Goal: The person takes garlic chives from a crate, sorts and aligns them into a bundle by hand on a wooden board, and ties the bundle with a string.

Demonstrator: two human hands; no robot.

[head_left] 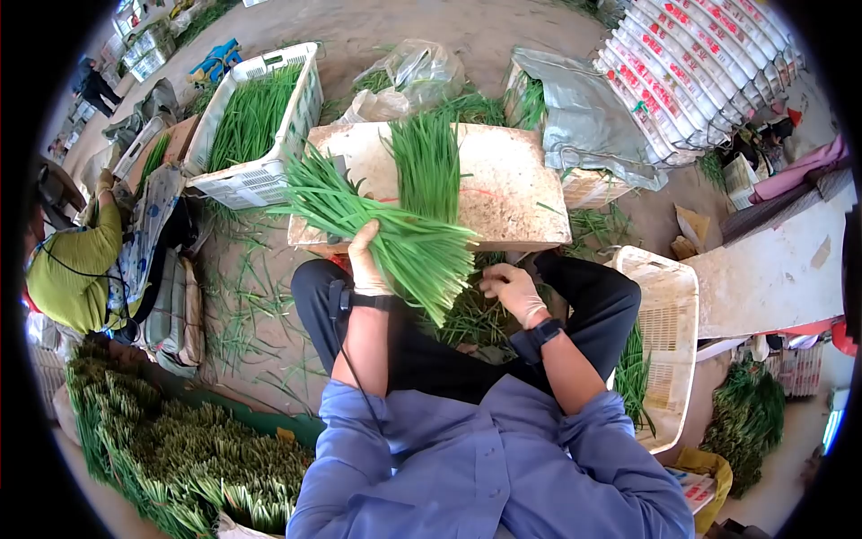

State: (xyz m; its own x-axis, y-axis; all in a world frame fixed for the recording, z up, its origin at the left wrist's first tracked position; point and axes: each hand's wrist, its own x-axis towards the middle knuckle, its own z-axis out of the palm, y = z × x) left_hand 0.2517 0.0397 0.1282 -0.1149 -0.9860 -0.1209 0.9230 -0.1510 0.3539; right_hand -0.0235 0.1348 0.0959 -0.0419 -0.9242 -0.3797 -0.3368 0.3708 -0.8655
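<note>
A loose bunch of long green stalks (404, 247) lies across my left hand (364, 258), which is gloved and wrapped round it; the pale cut ends point right and down. My right hand (514, 289), also gloved, is just right of those ends, not touching them. Its fingers are bent together, and whether anything small is between them cannot be made out. Another bunch of green stalks (424, 166) rests on the stained white board (512, 193) in front of me, partly behind the held bunch.
A white crate (256, 175) of green stalks stands at the front left. Another crate (660, 359) is at my right. Many bundles (197, 449) lie at the lower left. A person in a green top (81, 269) sits at the left. Stacked white boxes (700, 63) stand at the upper right.
</note>
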